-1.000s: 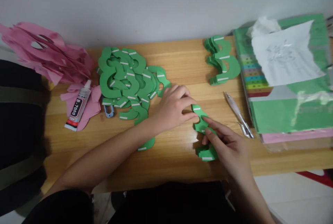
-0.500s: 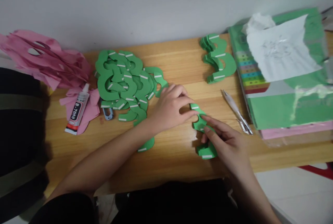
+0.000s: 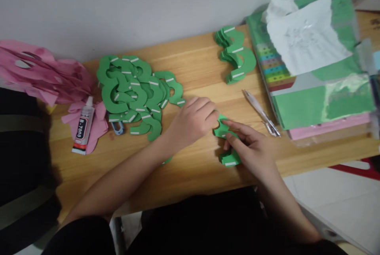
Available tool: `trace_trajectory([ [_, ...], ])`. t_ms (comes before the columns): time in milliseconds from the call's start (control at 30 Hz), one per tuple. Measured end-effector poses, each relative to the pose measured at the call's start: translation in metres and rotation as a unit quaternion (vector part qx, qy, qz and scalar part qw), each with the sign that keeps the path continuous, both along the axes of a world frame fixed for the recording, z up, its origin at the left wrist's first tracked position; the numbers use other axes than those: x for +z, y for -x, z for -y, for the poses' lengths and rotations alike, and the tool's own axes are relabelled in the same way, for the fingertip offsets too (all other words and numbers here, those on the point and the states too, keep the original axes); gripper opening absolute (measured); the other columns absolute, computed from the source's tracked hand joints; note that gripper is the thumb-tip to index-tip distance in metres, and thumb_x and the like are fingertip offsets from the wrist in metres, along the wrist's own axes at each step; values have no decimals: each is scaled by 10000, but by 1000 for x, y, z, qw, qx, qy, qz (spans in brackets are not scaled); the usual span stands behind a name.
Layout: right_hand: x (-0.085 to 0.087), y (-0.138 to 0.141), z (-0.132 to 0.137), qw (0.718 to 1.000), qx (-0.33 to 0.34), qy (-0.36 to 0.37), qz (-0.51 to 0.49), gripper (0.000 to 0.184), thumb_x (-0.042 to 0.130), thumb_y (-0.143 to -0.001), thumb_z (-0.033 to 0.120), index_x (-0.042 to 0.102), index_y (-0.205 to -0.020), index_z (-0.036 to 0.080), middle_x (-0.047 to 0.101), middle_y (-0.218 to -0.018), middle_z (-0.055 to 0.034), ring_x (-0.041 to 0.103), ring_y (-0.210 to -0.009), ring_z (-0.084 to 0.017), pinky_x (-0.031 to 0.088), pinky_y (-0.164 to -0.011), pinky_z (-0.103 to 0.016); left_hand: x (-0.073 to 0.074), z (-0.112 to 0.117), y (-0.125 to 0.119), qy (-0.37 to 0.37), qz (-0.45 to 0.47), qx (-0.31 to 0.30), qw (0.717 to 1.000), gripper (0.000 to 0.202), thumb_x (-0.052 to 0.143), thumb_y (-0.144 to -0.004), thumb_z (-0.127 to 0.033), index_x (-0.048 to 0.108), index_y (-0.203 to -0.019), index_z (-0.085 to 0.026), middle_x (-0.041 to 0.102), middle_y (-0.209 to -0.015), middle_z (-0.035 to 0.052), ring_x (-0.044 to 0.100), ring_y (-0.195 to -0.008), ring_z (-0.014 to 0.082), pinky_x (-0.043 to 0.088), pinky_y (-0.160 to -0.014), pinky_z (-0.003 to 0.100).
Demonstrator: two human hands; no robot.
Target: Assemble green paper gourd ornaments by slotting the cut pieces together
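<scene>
My right hand (image 3: 252,142) pinches a wavy green paper cutout (image 3: 221,129) between thumb and fingers, just above the tabletop. At that cutout's upper end are the curled fingers of my left hand (image 3: 197,118), closed on it; the left thumb is hidden. Under my right hand, more green paper with a white strip (image 3: 230,164) shows at the lower end, partly covered. To the left lies a heap of similar green cutouts (image 3: 133,93), several bearing short white strips. A neat stack of them (image 3: 245,59) sits near the wall.
A white pen (image 3: 261,112) lies right of my hands. Beyond it are green sheets in a clear pack (image 3: 320,108) with a torn white paper (image 3: 308,37) on top. On the left are a glue tube (image 3: 83,128), pink paper pieces (image 3: 50,73) and a small blue clip (image 3: 118,128).
My left fingers have curled further over the upper end of the green cutout, and the thumb has gone out of sight. The view has shifted and tilted slightly. My right hand keeps its grip.
</scene>
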State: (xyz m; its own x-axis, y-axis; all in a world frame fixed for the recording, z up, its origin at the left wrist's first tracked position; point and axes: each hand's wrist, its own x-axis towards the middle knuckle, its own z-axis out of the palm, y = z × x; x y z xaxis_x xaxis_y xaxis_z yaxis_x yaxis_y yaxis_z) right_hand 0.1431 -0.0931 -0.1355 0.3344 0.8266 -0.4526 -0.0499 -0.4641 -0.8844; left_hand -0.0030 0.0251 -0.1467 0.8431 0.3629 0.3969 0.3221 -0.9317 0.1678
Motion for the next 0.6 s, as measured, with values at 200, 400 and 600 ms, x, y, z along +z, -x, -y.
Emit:
trace_trajectory([
  [200, 0, 0, -1, 1000, 5, -19, -2, 404, 647, -735, 291, 653, -1095, 105, 625, -550, 35, 577, -499, -118, 506, -490, -281, 3, 12, 7, -31, -31, -34, 998, 261, 419, -983, -167, 665, -923, -103, 724, -1027, 101, 659, -986, 204, 518, -875, 339],
  [400, -3, 1, 1, 998, 35, -17, 48, 424, 611, -765, 292, 651, -1143, 106, 642, -599, 9, 600, -523, -138, 530, -515, -308, 2, 10, 24, 24, -84, -97, 991, 342, 423, -926, -138, 594, -1220, -100, 599, -1314, 190, 554, -1253, 280, 497, -994, 423],
  [600, -2, -2, 3, 998, 52, -25, 34, 453, 616, -789, 326, 608, -1183, 103, 645, -636, -12, 651, -580, -170, 545, -559, -321, -2, 0, 34, 47, -96, -162, 981, 360, 462, -909, -173, 594, -1242, -127, 483, -1434, 210, 440, -1354, 335, 447, -1047, 487],
])
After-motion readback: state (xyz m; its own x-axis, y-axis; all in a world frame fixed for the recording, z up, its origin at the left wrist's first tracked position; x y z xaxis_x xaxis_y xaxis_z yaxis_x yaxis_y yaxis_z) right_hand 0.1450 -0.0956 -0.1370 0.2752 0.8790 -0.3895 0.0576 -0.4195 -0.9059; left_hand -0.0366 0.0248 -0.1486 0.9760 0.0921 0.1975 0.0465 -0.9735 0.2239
